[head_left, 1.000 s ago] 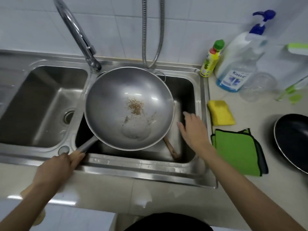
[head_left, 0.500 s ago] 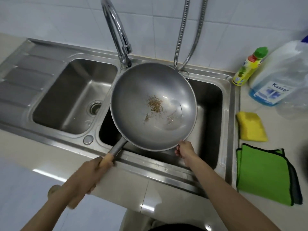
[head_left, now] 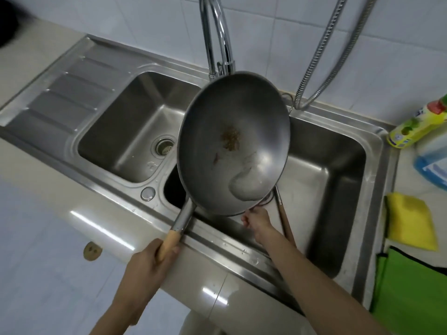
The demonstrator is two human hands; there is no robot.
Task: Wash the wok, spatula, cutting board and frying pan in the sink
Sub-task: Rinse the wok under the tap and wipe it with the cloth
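Wok [head_left: 233, 143] held over the divider of a stainless double sink [head_left: 377, 146], tilted so that its bowl faces the viewer and its lower rim dips toward the right basin. The left hand [head_left: 151, 259] is the working grip: fingers and thumb are curled tight round the pale wooden end of the wok's handle, whose long axis runs from that hand up and to the right into the bowl, so the wok's mass lies ahead of and above the grip. The right hand [head_left: 257, 222] meets the wok's lower rim from beneath; its fingertips are partly hidden by the rim, and whether they pinch the rim or merely prop it cannot be told. The right hand is the nearer to the bowl, the left to the handle's end. The wok is smooth grey metal, round and deep, with a patch of brown food residue near its centre and a whitish wet film lower down. A spatula [head_left: 285, 221], with a slim metal shank and wooden handle, lies in the right basin just beside the right hand. On the worktop at right sit a yellow sponge [head_left: 411, 221], a green cloth [head_left: 411, 291] and a yellow bottle [head_left: 420, 122]. A chrome faucet [head_left: 217, 39] rises behind the wok. Judged step: lowering the wok into the basin for washing.
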